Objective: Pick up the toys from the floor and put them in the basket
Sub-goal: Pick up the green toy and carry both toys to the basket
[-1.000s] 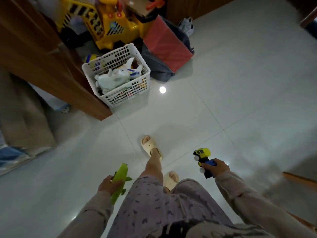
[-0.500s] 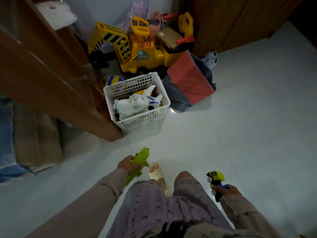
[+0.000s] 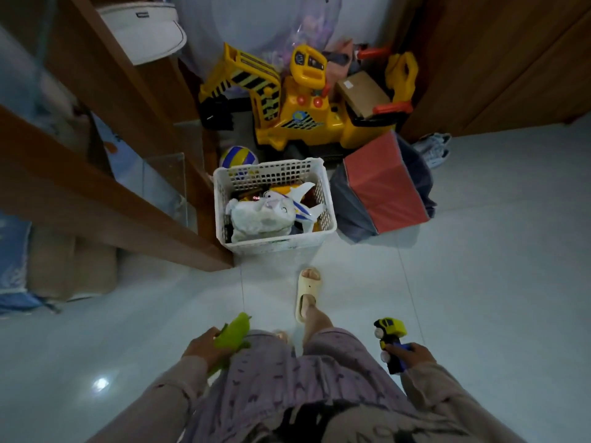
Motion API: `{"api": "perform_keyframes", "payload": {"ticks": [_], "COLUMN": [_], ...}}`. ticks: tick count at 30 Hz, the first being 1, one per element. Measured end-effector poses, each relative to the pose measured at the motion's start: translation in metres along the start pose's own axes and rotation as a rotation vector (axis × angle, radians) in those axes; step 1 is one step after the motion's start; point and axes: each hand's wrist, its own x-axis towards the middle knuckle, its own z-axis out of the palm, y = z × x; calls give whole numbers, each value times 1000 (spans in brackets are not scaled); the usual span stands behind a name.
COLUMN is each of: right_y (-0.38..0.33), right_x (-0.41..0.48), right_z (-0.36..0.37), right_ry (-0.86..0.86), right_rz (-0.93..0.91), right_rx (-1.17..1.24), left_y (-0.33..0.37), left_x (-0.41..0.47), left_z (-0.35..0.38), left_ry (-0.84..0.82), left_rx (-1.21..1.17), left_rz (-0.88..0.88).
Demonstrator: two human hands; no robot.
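A white lattice basket stands on the floor just ahead of my feet, holding a white plush toy and a white toy plane. My left hand is closed around a green toy at my left hip. My right hand grips a yellow and black toy truck at my right side. Both hands are low, well short of the basket.
A big yellow ride-on excavator and a blue-yellow ball sit behind the basket. A red and grey bag lies to its right. Wooden furniture runs along the left. Pale tiled floor spreads to the right.
I have walked towards the basket, which now lies close in front of my feet. Both hands still carry their toys at my sides.
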Motion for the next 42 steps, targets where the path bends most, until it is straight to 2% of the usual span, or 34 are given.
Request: {"api": "perform_keyframes", "payload": {"ticks": [6,12,15,19,23,28,31,34,36,42], "right_y": [-119,-210,-241,-267,-284,-302,-308,-315,-321,-346], "right_x": [42,65,81,103,133,187,226,265,289,340], "right_z": [-18,-12,-1,19,47,84,108,130,145,189], "right_ry": [-63,-128,-162,-156,-174,-209,-199,-186,-183,-191], "right_rz": [-80,-185,-192,-132,-76,-18,-21,-41,-64,-203], "right_rx": [-100,-273,-274,-313,-287,-224,-195,-244,-277,-464], "left_y": [8,80,115,155,184,207,208,207,206,206], "left_x": [28,60,89,129,196,286,335,378,407,474], "left_z": [-33,-66,-79,-96,-113,-110,-110,-101,-89,-61], "left_ry": [145,202,127,34,67,163,300,364,281,294], "left_rx": [-291,-402,-271,-153,347,717,798,877,830,750], "left_rz": [-175,-109,-33,-15,163,412,562,622,589,574]}}
